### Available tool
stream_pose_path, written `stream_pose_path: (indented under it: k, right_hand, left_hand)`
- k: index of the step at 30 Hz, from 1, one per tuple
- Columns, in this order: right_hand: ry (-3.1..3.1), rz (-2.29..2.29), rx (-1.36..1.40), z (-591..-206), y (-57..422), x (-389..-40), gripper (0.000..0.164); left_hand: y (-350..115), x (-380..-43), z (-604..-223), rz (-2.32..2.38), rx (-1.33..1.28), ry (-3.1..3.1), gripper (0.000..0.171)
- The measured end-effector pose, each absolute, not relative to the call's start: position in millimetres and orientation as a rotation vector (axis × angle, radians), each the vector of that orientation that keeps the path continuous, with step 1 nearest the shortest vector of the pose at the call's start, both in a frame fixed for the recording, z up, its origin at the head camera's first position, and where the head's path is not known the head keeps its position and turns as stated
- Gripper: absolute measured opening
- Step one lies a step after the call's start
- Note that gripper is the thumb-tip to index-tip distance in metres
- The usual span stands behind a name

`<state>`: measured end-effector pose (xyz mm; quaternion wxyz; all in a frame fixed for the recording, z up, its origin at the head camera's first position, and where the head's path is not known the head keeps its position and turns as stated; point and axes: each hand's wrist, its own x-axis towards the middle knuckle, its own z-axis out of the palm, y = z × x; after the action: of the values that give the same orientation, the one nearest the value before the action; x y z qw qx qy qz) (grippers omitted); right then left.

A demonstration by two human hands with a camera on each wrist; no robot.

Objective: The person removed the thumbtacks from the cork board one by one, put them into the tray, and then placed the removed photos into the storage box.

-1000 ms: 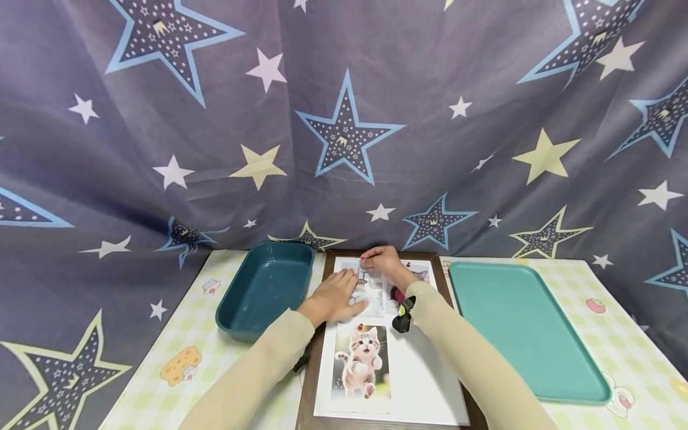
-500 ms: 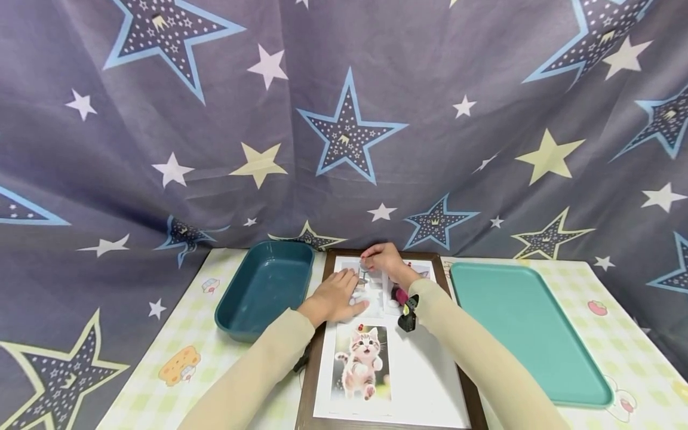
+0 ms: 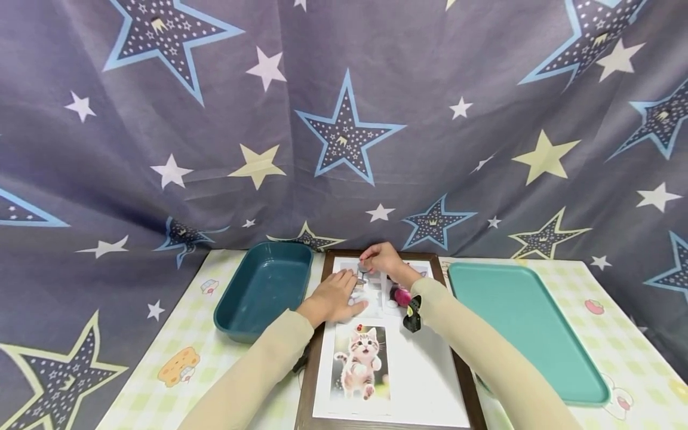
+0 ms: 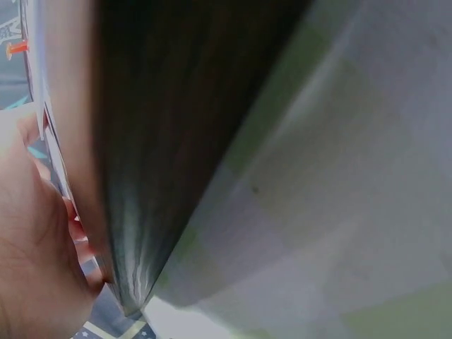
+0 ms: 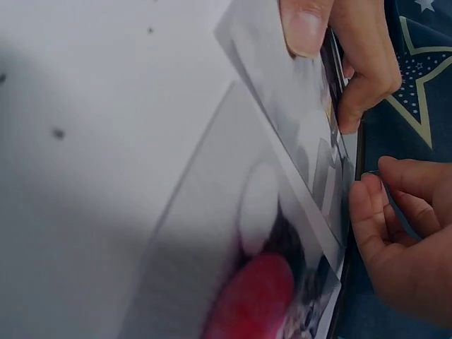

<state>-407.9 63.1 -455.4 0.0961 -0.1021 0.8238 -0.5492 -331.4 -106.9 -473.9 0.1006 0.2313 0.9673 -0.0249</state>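
On a white board (image 3: 424, 373) with a brown frame, my left hand (image 3: 330, 298) rests, fingers extended, on a pale grey photo (image 3: 371, 301). The right wrist view shows its thumb pressing that photo (image 5: 289, 99). At the photo's top edge, my right hand (image 3: 384, 261) pinches a thin pushpin (image 5: 371, 171), mostly hidden by the fingers. Beneath the right wrist lies another photo with a pink-red patch (image 3: 400, 295), partly covered. Nearer me, a kitten photo (image 3: 362, 364) is fixed by a red pushpin (image 3: 359, 327) at its top.
A deep dark-teal bin (image 3: 223, 322) stands left of the board. To the right lies a flat turquoise tray (image 3: 596, 397). Both sit on a checked tablecloth (image 3: 134, 388). A star-patterned curtain (image 3: 344, 203) hangs behind the table's back edge.
My right wrist and forearm have swung slightly to the right, while the pinching fingertips stay at the same spot. The left hand stays in place on the photo.
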Motion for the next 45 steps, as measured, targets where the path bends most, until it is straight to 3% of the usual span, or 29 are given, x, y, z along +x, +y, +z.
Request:
stream_pose_path:
  k: [22, 36, 45]
  right_hand:
    - [2.327, -1.624, -0.321, -415.4, 108.6, -387.9, 0.026]
    - [2.327, -1.727, -0.4, -395.8, 177.3, -362.4, 0.038]
    - [2.346, -1.831, -0.286, -391.2, 230.1, -356.6, 0.037]
  left_hand:
    - [-107.5, -331.6, -471.0, -0.053, 0.682, 2.859, 0.083]
    - [-109.0, -329.4, -472.1, 0.029, 0.729, 2.858, 0.082]
    - [-107.8, -329.2, -469.2, 0.076, 0.756, 2.865, 0.08]
